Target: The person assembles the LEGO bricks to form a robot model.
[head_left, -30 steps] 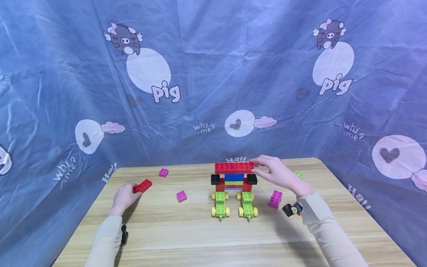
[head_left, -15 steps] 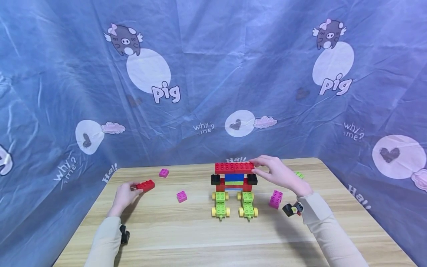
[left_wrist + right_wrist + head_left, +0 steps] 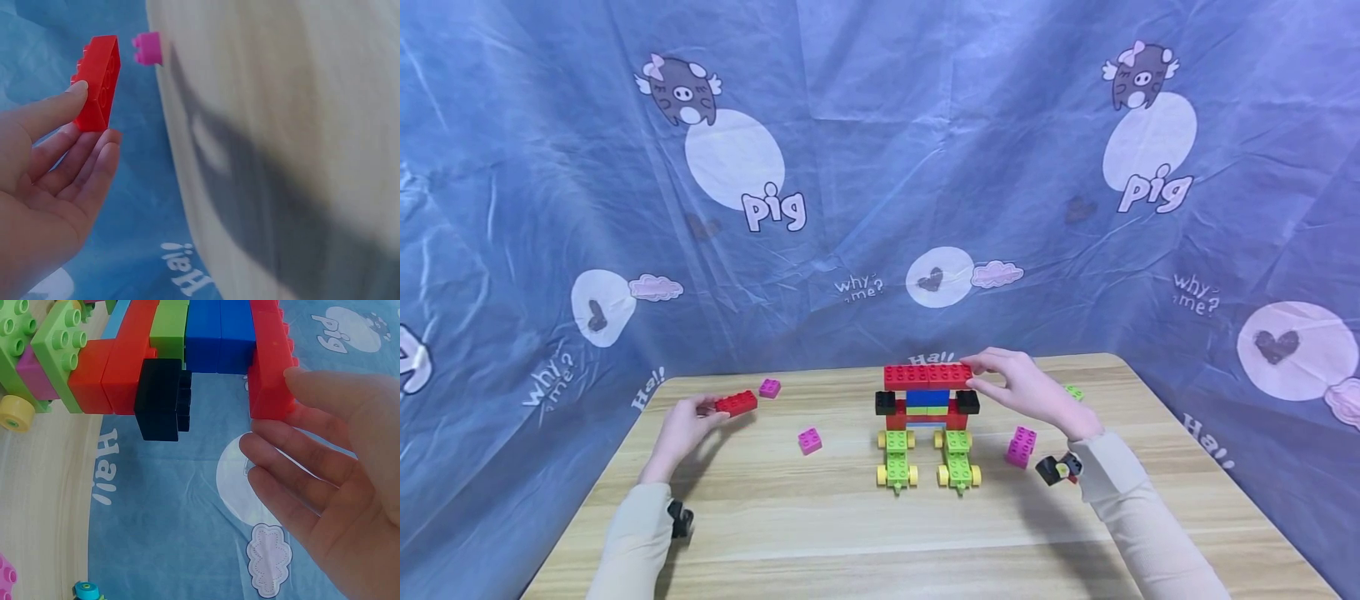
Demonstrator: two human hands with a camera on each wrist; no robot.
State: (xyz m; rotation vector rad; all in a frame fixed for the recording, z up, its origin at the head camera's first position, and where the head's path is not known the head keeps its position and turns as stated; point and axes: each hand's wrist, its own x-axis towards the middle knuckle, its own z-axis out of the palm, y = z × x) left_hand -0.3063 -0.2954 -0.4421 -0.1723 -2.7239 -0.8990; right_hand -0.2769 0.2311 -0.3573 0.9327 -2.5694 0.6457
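My left hand [image 3: 681, 429] pinches a loose red building brick [image 3: 736, 403] by one end, thumb on one side and fingers on the other. The left wrist view shows that red brick [image 3: 99, 84] raised above the table, its hollow underside visible. At the middle right stands a brick model [image 3: 927, 400] with a red top row, blue and green middle, black side bricks and green wheeled bases. With thumb and index finger my right hand [image 3: 1026, 387] pinches the right end of the top red brick [image 3: 272, 369]. The right hand's other fingers are apart from the model.
Loose pink bricks [image 3: 809, 441] lie between the left hand and the model, one near the back edge. Right of the model are a stack of pink bricks [image 3: 1021, 447] and a green brick [image 3: 1074, 392]. A blue printed cloth [image 3: 880, 208] hangs behind the table.
My left hand has lifted the loose red brick and moved it right and toward the back edge. The right hand and the model stay in place.
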